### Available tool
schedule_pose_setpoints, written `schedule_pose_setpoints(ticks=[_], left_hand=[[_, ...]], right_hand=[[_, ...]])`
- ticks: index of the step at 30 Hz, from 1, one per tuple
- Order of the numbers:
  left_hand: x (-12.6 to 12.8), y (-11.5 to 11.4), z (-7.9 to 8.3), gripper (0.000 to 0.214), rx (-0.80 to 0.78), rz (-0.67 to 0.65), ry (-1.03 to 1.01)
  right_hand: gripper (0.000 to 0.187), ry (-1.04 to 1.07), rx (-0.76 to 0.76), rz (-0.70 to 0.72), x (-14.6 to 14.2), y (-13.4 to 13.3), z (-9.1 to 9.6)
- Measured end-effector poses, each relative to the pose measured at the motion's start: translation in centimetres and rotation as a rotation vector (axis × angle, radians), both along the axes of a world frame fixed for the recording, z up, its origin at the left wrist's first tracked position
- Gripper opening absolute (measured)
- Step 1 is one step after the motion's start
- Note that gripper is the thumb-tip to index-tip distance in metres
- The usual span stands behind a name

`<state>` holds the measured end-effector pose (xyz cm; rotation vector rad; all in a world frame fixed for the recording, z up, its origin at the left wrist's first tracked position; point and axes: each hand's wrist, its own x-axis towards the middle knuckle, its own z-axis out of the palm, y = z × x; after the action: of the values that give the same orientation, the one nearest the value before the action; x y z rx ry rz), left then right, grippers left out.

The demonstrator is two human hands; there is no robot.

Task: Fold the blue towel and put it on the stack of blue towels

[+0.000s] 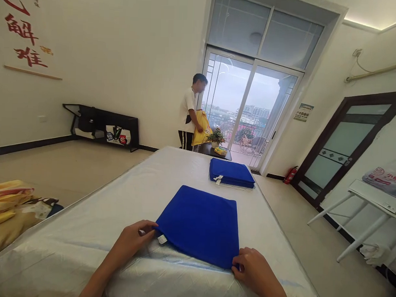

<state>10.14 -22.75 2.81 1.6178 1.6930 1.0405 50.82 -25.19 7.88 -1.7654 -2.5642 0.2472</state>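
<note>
A flat blue square of cloth, which looks like a cushion cover (202, 224), lies on the plastic-wrapped mattress (118, 193) in front of me. Its near left corner is pinched in my left hand (136, 237), just beside a small white label (162, 239). With thumb and fingers, my right hand (250, 269) grips the near right corner. Farther back on the mattress, near its right edge, sits a neat stack of blue covers (232, 170) with white tags showing at the front.
Beyond the mattress a person (189, 109) holds a yellow bag-like cloth (202, 127) beside a small dark table (202, 151) with a potted plant (216, 136). Yellow and brown fabrics (13, 215) are piled at the left. A white stool (371, 195) stands at the right.
</note>
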Motion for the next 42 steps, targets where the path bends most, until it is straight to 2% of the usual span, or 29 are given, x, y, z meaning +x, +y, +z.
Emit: schedule_pose_setpoints(ticks=[7,9,13,16,22,25,28,31,35,39,42], left_hand=[[-0.4,0.0,-0.2,0.059,0.054,0.029,0.038],[-0.4,-0.1,-0.4,0.059,0.067,0.039,0.054],[-0.2,-0.2,-0.2,0.056,0.068,0.065,0.079],[0.0,-0.3,0.3,0.056,0.048,0.075,0.08],[0.1,-0.1,0.6,0.058,0.042,0.066,0.063],[0.0,-0.1,0.4,0.059,0.054,0.059,0.017],[-0.1,-0.5,0.7,0.056,0.08,0.046,-0.049],[-0.2,-1.3,1.8,0.054,0.131,0.048,-0.083],[0.0,-2.3,4.5,0.05,0.212,0.049,-0.099],[0.3,-3.4,8.1,0.046,0.335,0.091,-0.106],[0.1,-4.4,10.9,0.042,0.352,0.109,-0.07]], right_hand=[[0.023,0.005,0.146,0.001,0.2,-0.5,-1.5],[0.023,0.068,0.106,-0.017,0.7,-0.7,-1.7],[0.03,0.227,-0.075,-0.058,1.5,-0.8,-1.2],[0.03,0.161,-0.088,-0.038,1.0,-0.6,-0.6],[0.031,-0.141,0.096,-0.003,-0.7,-0.1,-1.2],[0.032,-0.076,0.203,-0.004,-0.1,-0.1,-1.4],[0.029,0.105,0.305,0.027,1.2,-0.4,-1.0],[0.019,0.28,0.413,0.116,2.2,-0.9,-0.3],[0.013,0.424,0.663,0.28,3.1,-1.6,1.4],[0.015,0.436,0.848,0.321,4.1,-2.8,4.6],[0.02,0.442,0.869,0.348,4.9,-4.1,7.8]])
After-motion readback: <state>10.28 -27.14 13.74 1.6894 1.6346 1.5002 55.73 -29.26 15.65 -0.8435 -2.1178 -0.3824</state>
